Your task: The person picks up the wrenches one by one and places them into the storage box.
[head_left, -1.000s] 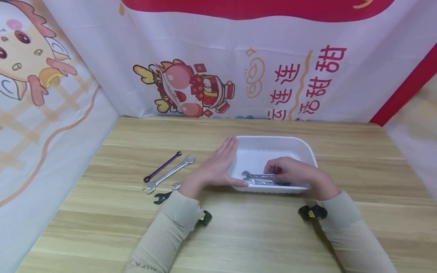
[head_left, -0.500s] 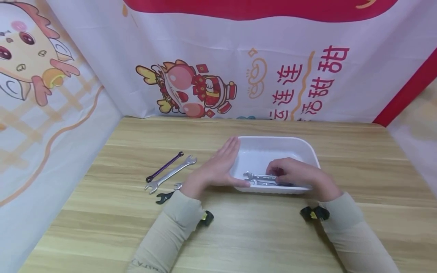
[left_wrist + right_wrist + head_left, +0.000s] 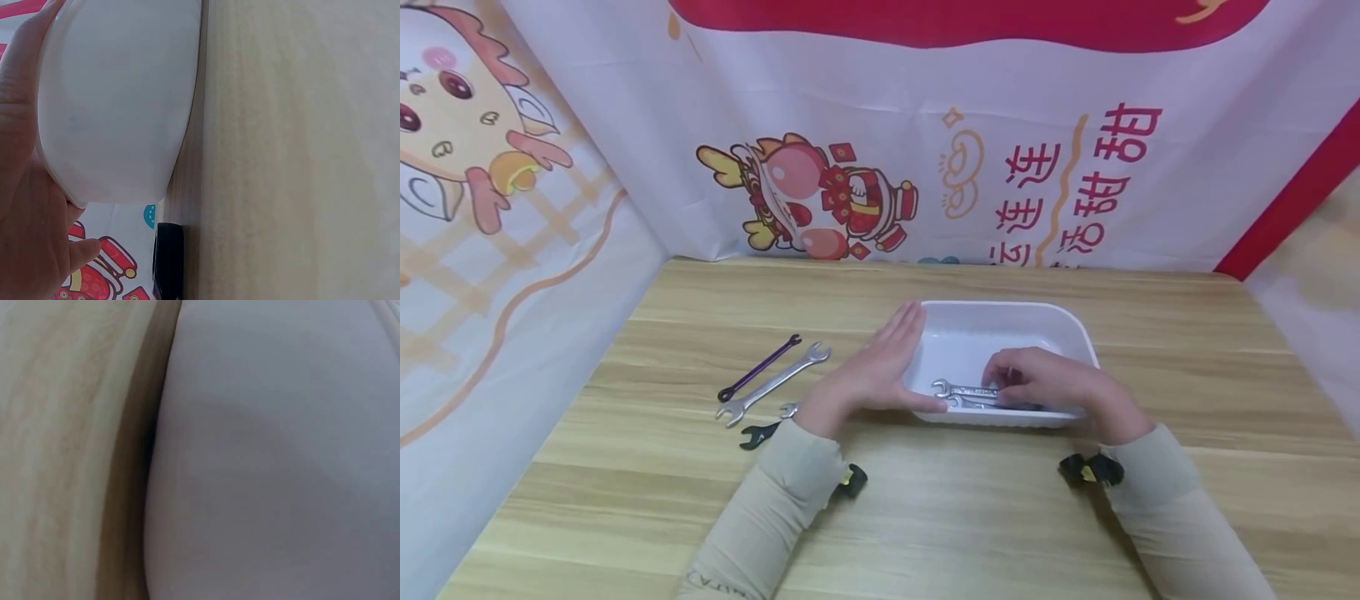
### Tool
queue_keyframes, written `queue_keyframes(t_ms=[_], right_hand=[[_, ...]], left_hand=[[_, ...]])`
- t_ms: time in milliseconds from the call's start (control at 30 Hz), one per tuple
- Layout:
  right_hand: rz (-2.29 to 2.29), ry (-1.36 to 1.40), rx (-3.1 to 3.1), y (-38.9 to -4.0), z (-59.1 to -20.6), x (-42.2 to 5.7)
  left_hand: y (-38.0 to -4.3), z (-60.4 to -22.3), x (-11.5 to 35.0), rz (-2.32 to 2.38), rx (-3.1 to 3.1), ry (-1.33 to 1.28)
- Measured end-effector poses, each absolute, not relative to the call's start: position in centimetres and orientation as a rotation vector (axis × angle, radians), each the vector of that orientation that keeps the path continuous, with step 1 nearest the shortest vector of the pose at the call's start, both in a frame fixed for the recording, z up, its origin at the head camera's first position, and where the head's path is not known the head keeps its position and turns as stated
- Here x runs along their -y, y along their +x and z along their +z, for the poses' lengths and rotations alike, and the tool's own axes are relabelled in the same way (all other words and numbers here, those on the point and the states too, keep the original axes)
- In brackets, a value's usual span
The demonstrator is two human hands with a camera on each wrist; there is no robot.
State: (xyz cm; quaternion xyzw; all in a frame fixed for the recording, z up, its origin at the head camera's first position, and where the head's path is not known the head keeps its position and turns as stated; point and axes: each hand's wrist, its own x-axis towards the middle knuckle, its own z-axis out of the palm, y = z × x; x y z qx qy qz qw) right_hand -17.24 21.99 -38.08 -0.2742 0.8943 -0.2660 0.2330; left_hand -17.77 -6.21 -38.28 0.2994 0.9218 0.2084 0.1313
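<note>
A white plastic box (image 3: 992, 318) stands on the wooden table. My left hand (image 3: 874, 367) rests against its left end with fairly straight fingers, the thumb lying along the front rim; in the left wrist view this hand (image 3: 28, 187) lies along the rim of the box (image 3: 119, 100). Inside, near the front wall, lie a silver open-end wrench (image 3: 961, 390) and another silver wrench (image 3: 972, 403) beside it. My right hand (image 3: 1037, 377) reaches in with curled fingers and holds the upper wrench, covering its right part. Only the box's outer wall (image 3: 269, 456) fills the right wrist view, without fingers.
Left of the box lie a thin purple wrench (image 3: 758, 368), a larger silver open-end wrench (image 3: 775, 385) and a black wrench (image 3: 758, 435). A small silver wrench head (image 3: 788, 410) shows beside my left sleeve, which hides the rest. A printed cloth (image 3: 880, 100) hangs behind the table.
</note>
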Motion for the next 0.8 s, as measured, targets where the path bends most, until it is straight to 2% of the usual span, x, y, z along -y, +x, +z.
queue_keyframes(t_ms=[633,800], right_hand=[[-0.869,-0.960,-2.805,-16.4,-34.6,-23.5],[-0.899,-0.827,-2.862,-15.5,-34.4,-25.1]], left_hand=[[-17.8,-38.3,6.4,0.623,-2.690,0.887],[-17.9,-38.7,6.3,0.608,-2.695,0.909]])
